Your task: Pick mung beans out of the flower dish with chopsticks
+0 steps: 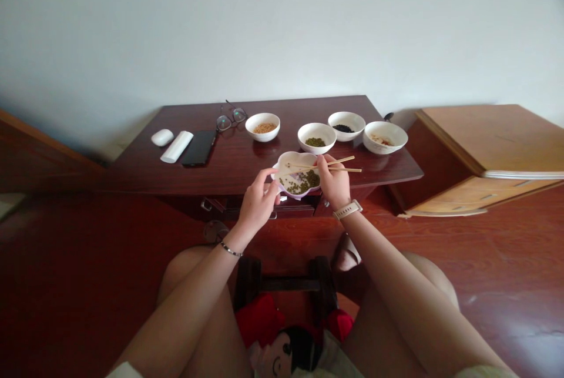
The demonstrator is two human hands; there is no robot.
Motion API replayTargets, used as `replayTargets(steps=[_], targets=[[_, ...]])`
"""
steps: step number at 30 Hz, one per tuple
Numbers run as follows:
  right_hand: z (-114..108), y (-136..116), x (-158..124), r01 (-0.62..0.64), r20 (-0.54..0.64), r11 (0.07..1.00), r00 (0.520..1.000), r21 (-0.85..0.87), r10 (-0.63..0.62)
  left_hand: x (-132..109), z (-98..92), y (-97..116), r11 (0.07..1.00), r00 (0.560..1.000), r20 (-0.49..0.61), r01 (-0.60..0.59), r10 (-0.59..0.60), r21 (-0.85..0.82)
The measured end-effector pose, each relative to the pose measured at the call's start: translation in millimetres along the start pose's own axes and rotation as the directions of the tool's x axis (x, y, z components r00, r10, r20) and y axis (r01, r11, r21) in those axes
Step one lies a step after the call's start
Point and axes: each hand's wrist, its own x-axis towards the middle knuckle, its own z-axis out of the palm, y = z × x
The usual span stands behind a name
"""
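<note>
My left hand (259,200) grips the left rim of a scalloped bowl (286,160), white inside with a purple edge, at the table's front edge. Green beans (308,180) lie in its lower right part. Wooden chopsticks (346,164) are held in my right hand (333,181), their tips pointing left inside that bowl. Just behind stands a white bowl (316,131) with more green beans. A bowl of black beans (346,126) touches or nearly touches it at the back right. Farther right is a bowl (385,137) with reddish and pale pieces.
A bowl of yellowish grains (263,127) stands left of centre on the dark table (247,169). Glasses (231,119), a black phone (199,148), a white case (177,147) and a rounded white case (162,137) lie at left. A wooden cabinet (493,137) stands at right.
</note>
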Motion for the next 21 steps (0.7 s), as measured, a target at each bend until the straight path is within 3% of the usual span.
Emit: replayTargets(steps=[6,12,21], targets=[[0.2,-0.8,1.0,-0.014,0.018,1.0,1.0,-0.004,0.014,-3.7,1.5,0.8,0.999,1.0,0.009,0.002,-0.001,-0.052],[-0.4,0.5,2.9,-0.02,0.025,1.0,0.999,-0.004,0.02,-6.2,8.3,-1.9,0.998,0.998,-0.065,0.017,-0.021,-0.062],[-3.5,-2.4,-0.5,-0.007,0.039,1.0,0.999,0.004,0.007,-4.1,6.1,2.1,0.996,0.998,-0.037,0.054,-0.057,-0.068]])
